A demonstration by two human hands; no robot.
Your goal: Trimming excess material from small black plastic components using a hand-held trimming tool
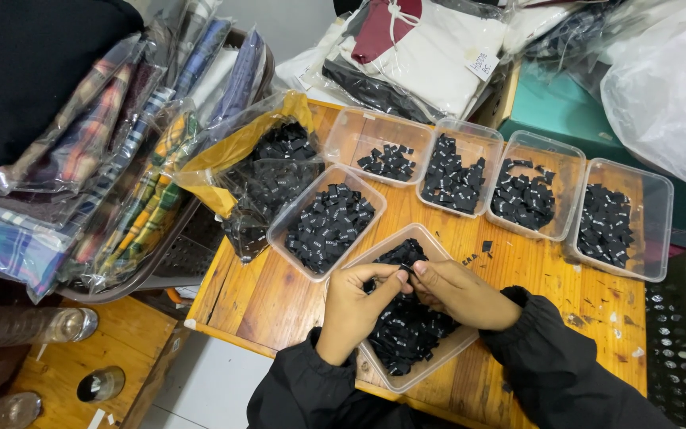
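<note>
Currently my left hand and right hand pinch one small black woven label between their fingertips, directly above the clear tray of loose labels; it looks light and limp, best gripped by its folded edge.

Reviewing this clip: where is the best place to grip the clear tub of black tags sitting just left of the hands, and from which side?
Probably the clear tub is best taken by its bare rim at the near-left long edge, coming from above. That edge faces open table, while the far side is crowded by the plastic bag and the right by the tub under the hands.
</note>
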